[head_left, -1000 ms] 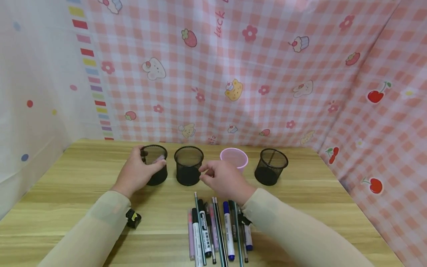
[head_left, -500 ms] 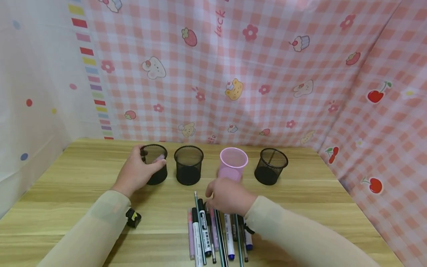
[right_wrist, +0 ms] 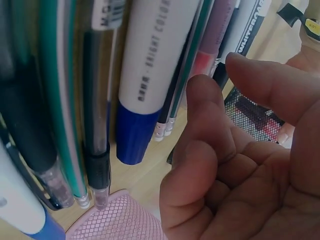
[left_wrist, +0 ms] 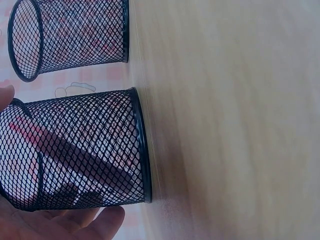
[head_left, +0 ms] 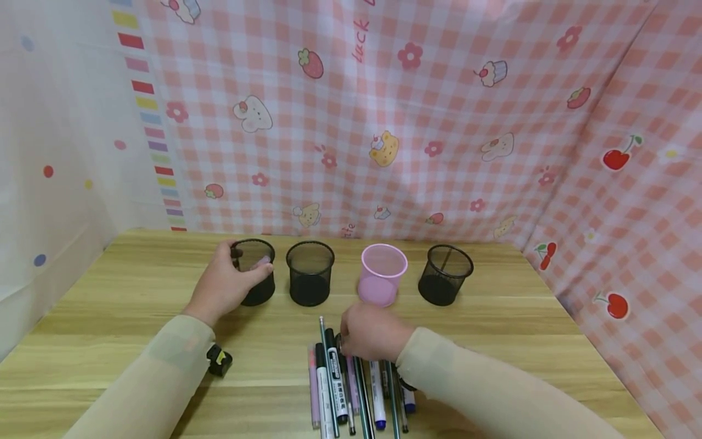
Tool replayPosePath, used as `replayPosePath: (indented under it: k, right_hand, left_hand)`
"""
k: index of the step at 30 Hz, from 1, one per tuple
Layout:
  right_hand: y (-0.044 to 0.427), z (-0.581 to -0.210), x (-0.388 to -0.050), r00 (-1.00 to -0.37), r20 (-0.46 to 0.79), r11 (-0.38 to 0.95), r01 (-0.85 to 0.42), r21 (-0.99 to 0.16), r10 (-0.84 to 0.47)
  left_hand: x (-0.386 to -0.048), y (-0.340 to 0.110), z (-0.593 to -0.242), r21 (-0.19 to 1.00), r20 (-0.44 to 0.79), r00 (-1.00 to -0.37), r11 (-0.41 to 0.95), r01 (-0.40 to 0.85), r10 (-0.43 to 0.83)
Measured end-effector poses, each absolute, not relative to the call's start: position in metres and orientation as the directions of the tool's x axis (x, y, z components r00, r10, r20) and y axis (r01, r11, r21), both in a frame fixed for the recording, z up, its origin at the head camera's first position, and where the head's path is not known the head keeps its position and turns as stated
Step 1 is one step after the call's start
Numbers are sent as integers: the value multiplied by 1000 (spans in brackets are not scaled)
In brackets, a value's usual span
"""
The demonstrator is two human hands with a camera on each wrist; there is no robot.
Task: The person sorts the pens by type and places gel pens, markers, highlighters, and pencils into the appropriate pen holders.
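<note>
Purple highlighter (right_wrist: 218,30) just beneath the nearer right hand (head_left: 373,332), long axis running near to far, end beside parted thumb and forefinger. Gripped by the left hand (head_left: 225,283), off to the left: black mesh cup (left_wrist: 100,115), pen (left_wrist: 90,165) inside. Readable near the right hand: "BRIGHT COLOR" on a blue-capped marker (right_wrist: 150,60), "WHITEBO" on another marker (right_wrist: 250,25).
</note>
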State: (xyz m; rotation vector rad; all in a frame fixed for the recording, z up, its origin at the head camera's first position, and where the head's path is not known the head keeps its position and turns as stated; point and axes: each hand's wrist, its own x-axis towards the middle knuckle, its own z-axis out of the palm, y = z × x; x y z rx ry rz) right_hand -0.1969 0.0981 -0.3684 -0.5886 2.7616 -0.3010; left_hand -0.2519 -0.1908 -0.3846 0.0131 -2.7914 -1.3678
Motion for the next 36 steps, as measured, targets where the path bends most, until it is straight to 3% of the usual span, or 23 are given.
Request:
replayPosePath:
  k: [36]
  right_hand:
    - [89, -373, -198, -892, -241, 924, -369, -105, -383]
  left_hand:
    - [-253, -191, -387, 784, 37, -999, 620, 12, -27]
